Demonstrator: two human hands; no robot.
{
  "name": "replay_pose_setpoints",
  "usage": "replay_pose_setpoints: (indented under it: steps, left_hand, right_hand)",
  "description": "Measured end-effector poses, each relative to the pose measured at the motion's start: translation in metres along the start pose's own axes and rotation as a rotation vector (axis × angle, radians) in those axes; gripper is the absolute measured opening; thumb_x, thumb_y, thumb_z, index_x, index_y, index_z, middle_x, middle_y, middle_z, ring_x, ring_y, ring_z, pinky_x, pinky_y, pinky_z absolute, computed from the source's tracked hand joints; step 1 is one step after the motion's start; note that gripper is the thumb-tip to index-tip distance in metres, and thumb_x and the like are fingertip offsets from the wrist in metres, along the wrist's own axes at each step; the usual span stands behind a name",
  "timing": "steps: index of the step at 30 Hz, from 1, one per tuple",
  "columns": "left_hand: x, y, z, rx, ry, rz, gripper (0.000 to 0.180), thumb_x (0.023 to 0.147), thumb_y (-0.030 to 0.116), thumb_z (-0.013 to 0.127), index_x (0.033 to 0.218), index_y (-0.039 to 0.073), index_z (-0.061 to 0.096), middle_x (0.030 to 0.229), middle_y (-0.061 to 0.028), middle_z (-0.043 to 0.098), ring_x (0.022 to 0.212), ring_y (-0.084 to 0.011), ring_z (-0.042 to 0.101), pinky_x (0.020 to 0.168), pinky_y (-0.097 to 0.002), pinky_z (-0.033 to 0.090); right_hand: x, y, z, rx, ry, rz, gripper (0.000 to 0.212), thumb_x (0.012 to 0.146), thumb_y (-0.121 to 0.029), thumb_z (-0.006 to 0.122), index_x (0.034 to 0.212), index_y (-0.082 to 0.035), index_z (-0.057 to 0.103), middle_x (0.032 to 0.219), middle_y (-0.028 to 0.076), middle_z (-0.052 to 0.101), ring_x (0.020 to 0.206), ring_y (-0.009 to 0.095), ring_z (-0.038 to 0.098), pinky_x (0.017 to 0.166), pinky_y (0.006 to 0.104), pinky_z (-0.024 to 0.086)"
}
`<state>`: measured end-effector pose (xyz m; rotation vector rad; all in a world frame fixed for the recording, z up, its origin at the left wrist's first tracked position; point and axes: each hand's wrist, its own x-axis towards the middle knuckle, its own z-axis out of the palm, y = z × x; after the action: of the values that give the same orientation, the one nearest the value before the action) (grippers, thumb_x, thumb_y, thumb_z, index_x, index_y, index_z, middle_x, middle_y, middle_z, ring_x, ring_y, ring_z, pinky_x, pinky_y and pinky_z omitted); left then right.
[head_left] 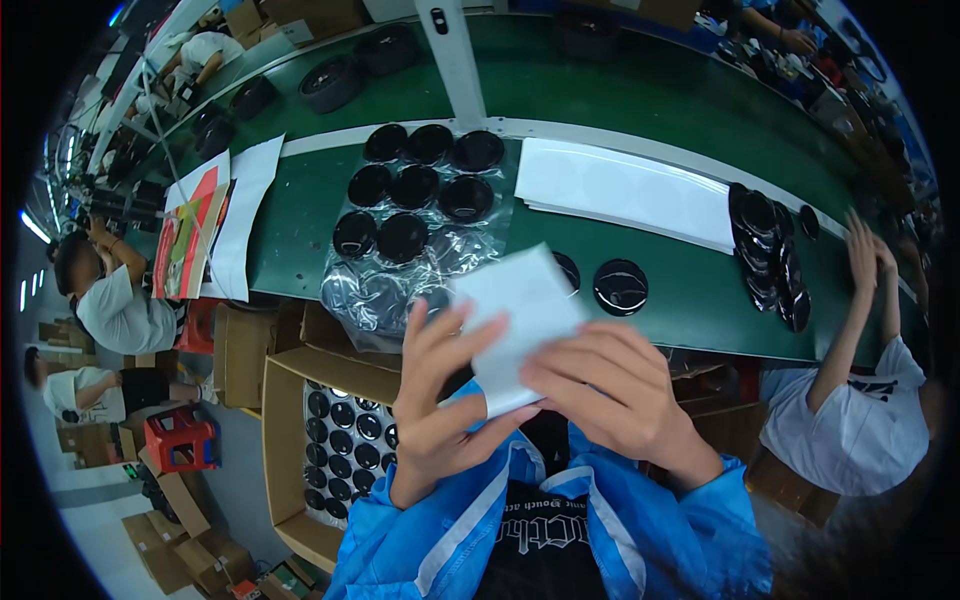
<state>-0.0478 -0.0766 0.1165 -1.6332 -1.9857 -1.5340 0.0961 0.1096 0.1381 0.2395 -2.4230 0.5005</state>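
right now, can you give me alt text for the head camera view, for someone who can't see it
Two hands, the left hand and right hand, in blue sleeves, hold a white sheet together above a green workbench. On the bench lie glossy black round discs on a clear plastic bag, a stack of white sheets, and below, a cardboard box of discs.

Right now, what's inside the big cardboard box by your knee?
The cardboard box holds rows of small round black discs on a pale sheet. The left hand and blue sleeve cover its right side.
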Motion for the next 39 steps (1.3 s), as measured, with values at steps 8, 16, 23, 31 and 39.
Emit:
replay_pose_setpoints:
  steps: [8, 16, 23, 31, 39]
  left_hand:
    - [-0.015, 0.010, 0.032, -0.375, -0.154, -0.526, 0.009, 0.092, 0.001, 0.081, 0.100, -0.003, 0.082, 0.100, -0.0136, 0.083, 0.085, -0.0202, 0.077, 0.077, -0.0306, 0.059]
    - [-0.041, -0.052, 0.084, -0.399, -0.135, -0.935, 0.011, 0.096, 0.003, 0.076, 0.093, -0.008, 0.076, 0.115, -0.0130, 0.083, 0.070, -0.0082, 0.067, 0.063, -0.0225, 0.050]
    - [-0.049, -0.054, 0.104, -0.251, -0.444, -0.385, 0.020, 0.095, 0.006, 0.080, 0.090, -0.009, 0.068, 0.139, -0.0099, 0.077, 0.069, -0.0198, 0.072, 0.062, -0.0280, 0.056]
    - [-0.052, -0.059, 0.105, -0.214, -0.535, -0.462, 0.018, 0.095, 0.006, 0.080, 0.090, -0.008, 0.070, 0.142, -0.0093, 0.075, 0.075, -0.0269, 0.077, 0.065, -0.0316, 0.060]
    - [-0.055, -0.060, 0.105, -0.248, -0.526, -0.480, 0.019, 0.095, 0.006, 0.080, 0.090, -0.009, 0.070, 0.141, -0.0111, 0.075, 0.074, -0.0268, 0.076, 0.066, -0.0305, 0.060]
  right_hand:
    - [-0.040, 0.006, 0.015, -0.121, 0.116, 0.048, 0.030, 0.080, -0.010, 0.085, 0.108, -0.003, 0.083, 0.102, 0.010, 0.079, 0.090, 0.026, 0.077, 0.075, 0.0356, 0.064]
    - [-0.081, 0.021, -0.004, 0.166, 0.039, 0.203, 0.023, 0.078, -0.002, 0.083, 0.101, -0.002, 0.084, 0.097, 0.011, 0.078, 0.082, 0.023, 0.073, 0.076, 0.0337, 0.063]
    - [-0.098, 0.112, 0.021, 0.600, 0.385, 1.146, 0.009, 0.099, -0.001, 0.079, 0.107, 0.003, 0.081, 0.092, 0.004, 0.077, 0.078, 0.009, 0.068, 0.064, 0.0242, 0.054]
    - [-0.111, 0.129, 0.040, 0.593, 0.335, 1.260, 0.012, 0.100, -0.006, 0.081, 0.106, 0.004, 0.081, 0.091, 0.005, 0.078, 0.077, 0.006, 0.068, 0.059, 0.0209, 0.052]
    - [-0.110, 0.129, 0.040, 0.580, 0.295, 1.253, 0.013, 0.099, -0.007, 0.081, 0.107, 0.004, 0.081, 0.090, 0.005, 0.077, 0.077, 0.006, 0.068, 0.057, 0.0199, 0.051]
